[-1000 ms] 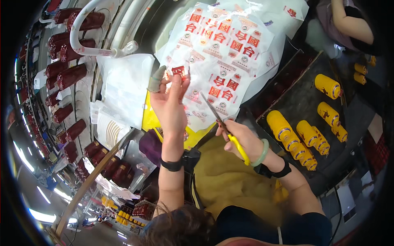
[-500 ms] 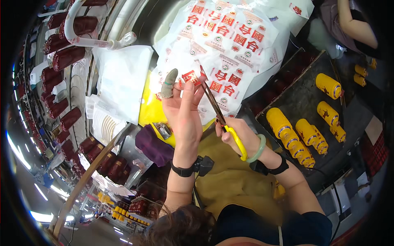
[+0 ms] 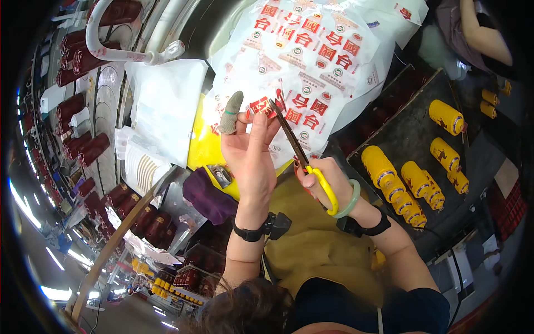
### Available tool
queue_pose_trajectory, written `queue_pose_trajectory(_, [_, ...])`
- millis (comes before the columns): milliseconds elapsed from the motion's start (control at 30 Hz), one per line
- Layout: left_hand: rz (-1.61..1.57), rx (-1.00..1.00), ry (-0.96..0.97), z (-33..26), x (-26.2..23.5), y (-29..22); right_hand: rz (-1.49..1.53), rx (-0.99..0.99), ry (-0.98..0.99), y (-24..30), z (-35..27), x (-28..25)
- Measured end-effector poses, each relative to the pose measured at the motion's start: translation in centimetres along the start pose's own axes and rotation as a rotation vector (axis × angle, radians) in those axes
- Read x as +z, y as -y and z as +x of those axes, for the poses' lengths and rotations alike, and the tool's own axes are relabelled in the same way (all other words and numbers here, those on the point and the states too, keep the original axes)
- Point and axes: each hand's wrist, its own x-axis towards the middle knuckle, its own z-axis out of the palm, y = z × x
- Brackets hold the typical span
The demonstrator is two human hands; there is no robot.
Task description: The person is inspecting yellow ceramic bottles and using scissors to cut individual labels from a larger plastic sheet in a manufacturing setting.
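Observation:
My left hand [image 3: 248, 153] is raised palm up, with a knitted cover [image 3: 230, 113] on one finger. Between its thumb and fingers it pinches a small decal piece [image 3: 258, 106] printed in red. Scissors [image 3: 323, 188] with yellow handles and dark blades are gripped by my right hand [image 3: 334, 177], and their tips meet the decal's right edge. Behind both hands spreads a large sheet [image 3: 289, 103] of clear-white film printed with red characters. A red scrap shows just right of the blade tips; whether it is loose or attached I cannot tell.
Yellow bottles [image 3: 384, 173] lie on the dark table at right. A purple cloth [image 3: 207, 199] and a yellow sheet [image 3: 200, 145] lie left of my hands, beside white sheets [image 3: 167, 94]. Dark red bottles [image 3: 92, 147] line racks at left. Another person's arm [image 3: 483, 36] is at upper right.
The scissors have drawn back slightly toward me, and their tips sit lower against the decal. A red scrap now shows right of the blades. My left hand has barely moved.

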Motion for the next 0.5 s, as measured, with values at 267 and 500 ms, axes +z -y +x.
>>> queue_pose_trajectory(267, [0.004, 0.014, -0.020, -0.3, 0.0, 0.4, 0.141, -0.010, 0.056, -0.7, -0.2, 0.3])
queue_pose_trajectory(500, [0.035, 0.067, 0.023, -0.5, -0.5, 1.1, 0.123, 0.066, 0.014, 0.0, -0.1, 0.4])
